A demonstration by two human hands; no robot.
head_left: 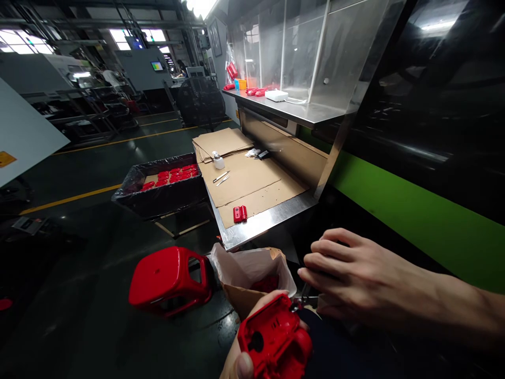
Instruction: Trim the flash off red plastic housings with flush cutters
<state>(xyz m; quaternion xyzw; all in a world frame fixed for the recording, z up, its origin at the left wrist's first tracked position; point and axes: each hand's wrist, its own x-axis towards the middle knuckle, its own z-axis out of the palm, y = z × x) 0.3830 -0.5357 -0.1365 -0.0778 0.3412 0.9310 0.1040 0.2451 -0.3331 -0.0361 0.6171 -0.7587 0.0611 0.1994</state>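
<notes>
My left hand point(241, 353) at the bottom edge grips a red moulded plastic housing point(274, 339), its hollow inside turned up. My right hand point(347, 276) hovers just above and to the right of it, fingers together and pointing left; a small dark tool point(303, 301) appears to stick out beneath it, though the grip is hidden. Below the hands stands a cardboard box lined with a plastic bag point(252, 273) holding red scraps.
A steel workbench point(268, 221) covered in cardboard carries a small red part point(240, 213), tweezers point(221, 178) and a white bottle point(218, 160). A black-lined bin point(158, 197) holds several red parts. A red stool point(169, 279) stands on the floor. A machine with a green stripe point(418, 221) is to the right.
</notes>
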